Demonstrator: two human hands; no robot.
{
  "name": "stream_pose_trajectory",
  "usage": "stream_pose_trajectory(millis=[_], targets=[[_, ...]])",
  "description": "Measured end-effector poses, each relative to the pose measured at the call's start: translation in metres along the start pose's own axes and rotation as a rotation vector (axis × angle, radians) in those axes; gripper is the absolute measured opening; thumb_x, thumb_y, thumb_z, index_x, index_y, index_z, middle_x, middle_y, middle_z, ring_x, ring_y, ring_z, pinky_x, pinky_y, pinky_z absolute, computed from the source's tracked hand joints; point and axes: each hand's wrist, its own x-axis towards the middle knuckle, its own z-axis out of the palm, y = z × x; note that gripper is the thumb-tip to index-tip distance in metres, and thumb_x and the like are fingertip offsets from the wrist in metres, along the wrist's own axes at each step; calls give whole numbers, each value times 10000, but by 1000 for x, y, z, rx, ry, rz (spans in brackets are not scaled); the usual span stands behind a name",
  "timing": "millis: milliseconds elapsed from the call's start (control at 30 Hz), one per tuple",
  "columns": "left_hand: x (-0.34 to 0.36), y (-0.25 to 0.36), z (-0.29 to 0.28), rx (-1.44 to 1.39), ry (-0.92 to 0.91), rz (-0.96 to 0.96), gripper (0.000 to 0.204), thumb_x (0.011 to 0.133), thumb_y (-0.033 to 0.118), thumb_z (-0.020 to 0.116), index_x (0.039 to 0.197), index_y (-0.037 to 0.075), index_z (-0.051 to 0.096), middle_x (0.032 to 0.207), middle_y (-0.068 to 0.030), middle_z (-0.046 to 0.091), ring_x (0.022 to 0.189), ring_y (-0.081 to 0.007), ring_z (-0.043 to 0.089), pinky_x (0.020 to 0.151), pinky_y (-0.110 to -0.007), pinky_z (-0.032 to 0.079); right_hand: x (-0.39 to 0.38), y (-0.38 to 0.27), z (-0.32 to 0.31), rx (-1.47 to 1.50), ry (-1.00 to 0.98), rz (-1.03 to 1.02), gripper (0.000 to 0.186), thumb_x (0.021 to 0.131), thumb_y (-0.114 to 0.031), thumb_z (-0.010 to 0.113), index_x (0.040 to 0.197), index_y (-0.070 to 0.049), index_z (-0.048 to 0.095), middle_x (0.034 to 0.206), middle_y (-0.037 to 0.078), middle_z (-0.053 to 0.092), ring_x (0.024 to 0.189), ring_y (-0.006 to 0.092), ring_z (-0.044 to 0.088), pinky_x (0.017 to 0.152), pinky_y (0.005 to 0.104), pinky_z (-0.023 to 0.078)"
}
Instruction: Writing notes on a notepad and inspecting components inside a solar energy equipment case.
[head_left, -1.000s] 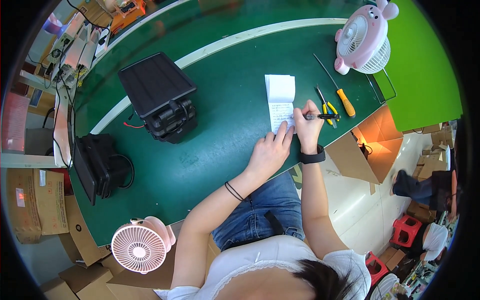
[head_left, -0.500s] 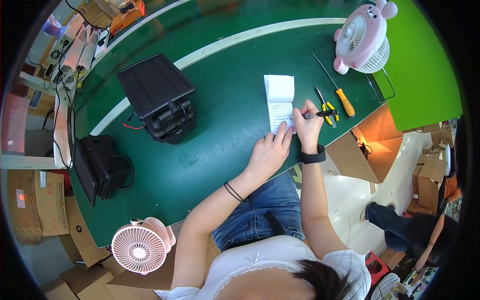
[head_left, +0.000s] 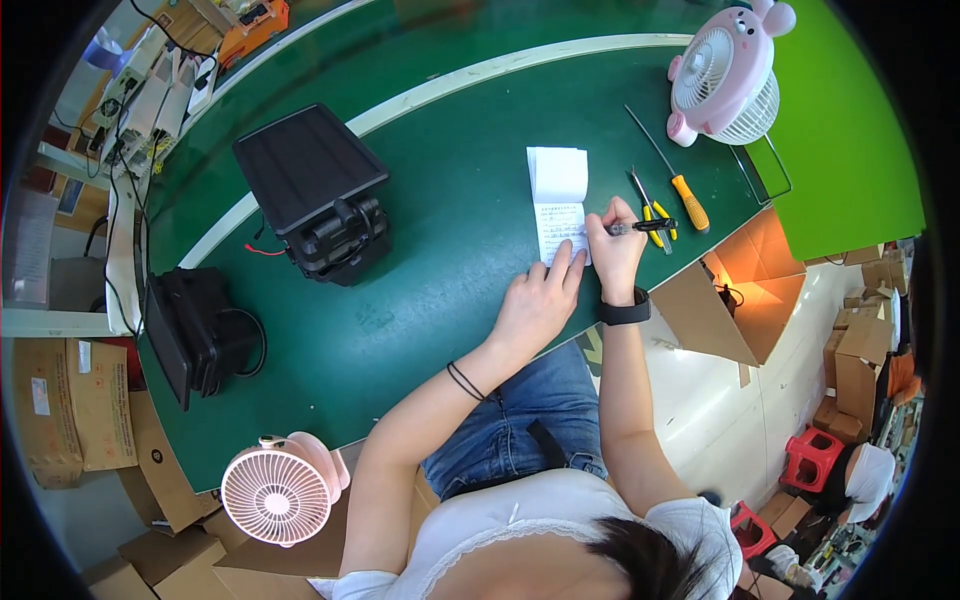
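A small notepad (head_left: 561, 178) lies on the green table with its top pages folded back, and handwriting covers part of the lower sheet. My right hand (head_left: 616, 250) is closed round a pen (head_left: 645, 227) at the sheet's right edge; the tip is hidden by my fingers. Flat on the bottom of the sheet rests my left hand (head_left: 540, 305), fingers stretched out and holding nothing. Just right of the pen are yellow-handled pliers (head_left: 657, 222), with a yellow-handled screwdriver (head_left: 690, 203) beside them.
Two black cases (head_left: 310, 170) (head_left: 205, 335) stand on the left of the table. A pink fan (head_left: 277, 495) is at the near left edge, a pink animal-shaped fan (head_left: 722, 75) at the far right. An open carton (head_left: 700, 310) sits below the table's right edge.
My hands, the pen and the notepad look almost unchanged. At the lower right, the person who was walking has moved out of that spot, uncovering a red stool and another person.
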Motion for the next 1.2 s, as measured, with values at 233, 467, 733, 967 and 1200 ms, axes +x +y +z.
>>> stream_pose_trajectory(millis=[233,467,733,967,1200], targets=[[0,-1,0,-6,-4,-5,506,782,169,684,1269,71,586,1245,-100,564,718,-176,597,561,-289,540,1,0,-1,18,-18,3,244,742,11,626,667,-21,396,541,14,382,523,64,340,452,274,313],[-2,2,-4,48,8,3,495,788,175,663,1263,59,590,1264,-112,567,721,-160,598,554,-270,528,-1,-10,-1,349,39,132,280,809,61,599,679,-78,394,616,-57,389,569,26,334,510,216,271],[-6,5,3,223,39,63,413,782,172,639,1164,16,643,1157,-69,634,503,-126,542,476,-240,489,-6,-16,1,366,-195,104,296,861,20,636,695,-70,409,630,-61,416,577,-8,382,500,192,310],[-5,5,6,209,66,36,379,811,191,648,1141,6,654,1180,-59,634,496,-128,551,464,-249,490,-6,-12,4,342,-201,82,296,855,17,641,685,-65,413,614,-65,406,574,-2,368,494,195,298],[-3,5,4,156,75,12,373,788,173,670,1119,3,644,1192,-76,630,494,-135,572,468,-260,509,-7,-8,5,224,-246,27,303,835,17,643,666,-64,405,614,-61,395,566,4,350,495,206,279]])
